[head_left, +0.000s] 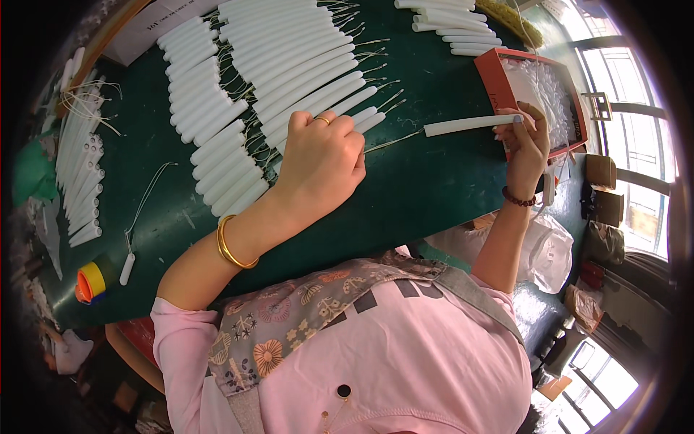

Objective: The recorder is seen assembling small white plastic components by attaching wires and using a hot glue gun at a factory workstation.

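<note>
Right hand (526,141) pinches a white tube (471,124); left hand (322,159), closed, pins its wire (394,140) — a sharp tug likely pulls the wire free.

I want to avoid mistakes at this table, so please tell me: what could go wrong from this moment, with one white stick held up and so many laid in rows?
1. The right hand holds the white stick only at one end, so it may tip or slip.
2. Its thin wire runs toward the left hand and could bend or snag.
3. The left hand rests against the rows of sticks; a push might disturb them.
</note>
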Tool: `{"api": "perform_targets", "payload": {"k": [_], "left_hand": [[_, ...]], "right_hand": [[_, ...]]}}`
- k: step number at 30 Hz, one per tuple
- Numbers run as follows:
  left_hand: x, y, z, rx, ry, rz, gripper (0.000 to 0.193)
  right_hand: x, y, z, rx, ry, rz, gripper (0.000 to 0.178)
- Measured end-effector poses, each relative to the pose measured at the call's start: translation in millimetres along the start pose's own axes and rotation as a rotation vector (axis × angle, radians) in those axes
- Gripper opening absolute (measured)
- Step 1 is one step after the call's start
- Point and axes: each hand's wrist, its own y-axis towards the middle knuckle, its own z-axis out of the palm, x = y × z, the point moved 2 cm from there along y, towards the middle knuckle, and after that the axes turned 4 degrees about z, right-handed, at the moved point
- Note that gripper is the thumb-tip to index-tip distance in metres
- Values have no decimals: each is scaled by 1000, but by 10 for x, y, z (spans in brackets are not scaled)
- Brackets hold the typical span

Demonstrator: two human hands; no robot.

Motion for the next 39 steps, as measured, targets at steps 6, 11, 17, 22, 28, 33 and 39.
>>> {"api": "perform_targets", "payload": {"k": [6, 11, 17, 22, 28, 33, 39], "left_hand": [[-3, -35, -5, -18, 5, -4, 10], [2, -38, -46, -34, 0, -2, 10], [-4, -81, -45, -29, 10, -1, 9], [-5, -127, -95, -23, 22, -4, 12], [1, -688, -587, 113, 36, -158, 28], [-58, -1009, -571, 113, 88, -211, 34], [-95, -1021, -472, 76, 219, -262, 31]], "right_hand": [[-38, 50, 72, 15, 64, 40, 26], [-19, 66, -16, -20, 74, 35, 27], [-13, 56, 13, 27, 75, 33, 28], [-40, -29, 265, 150, 190, 110, 26], [-150, -366, 707, 471, 292, 325, 25], [-159, -380, 1018, 649, 48, 287, 23], [-65, -284, 1041, 826, -160, 369, 20]]}}
